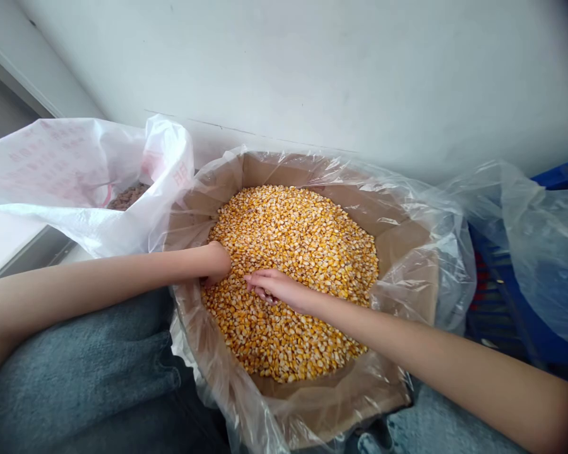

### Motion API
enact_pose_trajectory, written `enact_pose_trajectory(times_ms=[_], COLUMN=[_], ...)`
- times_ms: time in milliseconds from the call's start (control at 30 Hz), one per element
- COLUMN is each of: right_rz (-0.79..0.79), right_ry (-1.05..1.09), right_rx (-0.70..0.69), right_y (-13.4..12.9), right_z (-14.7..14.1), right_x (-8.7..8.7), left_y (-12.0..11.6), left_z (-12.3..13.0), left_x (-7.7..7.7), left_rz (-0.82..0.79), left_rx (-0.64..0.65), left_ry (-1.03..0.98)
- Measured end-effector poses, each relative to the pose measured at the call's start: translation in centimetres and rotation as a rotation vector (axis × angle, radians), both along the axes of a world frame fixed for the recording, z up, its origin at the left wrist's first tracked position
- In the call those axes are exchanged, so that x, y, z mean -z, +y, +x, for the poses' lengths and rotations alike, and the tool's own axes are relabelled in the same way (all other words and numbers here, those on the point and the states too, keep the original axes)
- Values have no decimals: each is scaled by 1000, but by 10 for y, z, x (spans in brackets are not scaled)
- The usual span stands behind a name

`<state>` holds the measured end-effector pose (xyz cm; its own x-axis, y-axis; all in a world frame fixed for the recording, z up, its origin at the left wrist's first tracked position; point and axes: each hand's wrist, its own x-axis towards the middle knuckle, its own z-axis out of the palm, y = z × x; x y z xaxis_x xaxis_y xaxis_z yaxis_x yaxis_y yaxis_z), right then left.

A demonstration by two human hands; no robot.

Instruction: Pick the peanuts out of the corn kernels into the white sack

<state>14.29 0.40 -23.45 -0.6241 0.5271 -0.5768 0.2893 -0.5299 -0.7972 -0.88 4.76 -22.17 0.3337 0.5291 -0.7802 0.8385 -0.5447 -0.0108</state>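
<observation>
A cardboard box (397,265) lined with a clear plastic bag (435,252) holds a heap of dried yellow corn kernels (293,239). My left hand (216,265) reaches in from the left, its fingers pushed down among the kernels near the heap's left edge and hidden. My right hand (267,287) lies palm down on the kernels a little to the right of my left hand, its fingers curled. Whether it holds kernels is hard to see.
At the left, a white printed sack (61,170) stands open with brownish grain (127,197) inside. A blue plastic crate (502,296) sits at the right under loose clear plastic. A white wall (284,69) rises behind. Blue-grey fabric (76,378) covers my lap.
</observation>
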Motion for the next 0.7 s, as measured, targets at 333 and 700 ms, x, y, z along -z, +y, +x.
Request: enact_pose_trajectory(times_ms=[333,700], right_rz=[14,176], right_ry=[-24,-98], right_rx=[-28,-93], right_y=[-1,-1], right_z=[1,0], right_x=[2,2], left_y=[3,33], left_z=[-4,-27], left_x=[-18,-50], left_rz=[-138,-357], left_rx=[131,-99], left_ry=[189,-281])
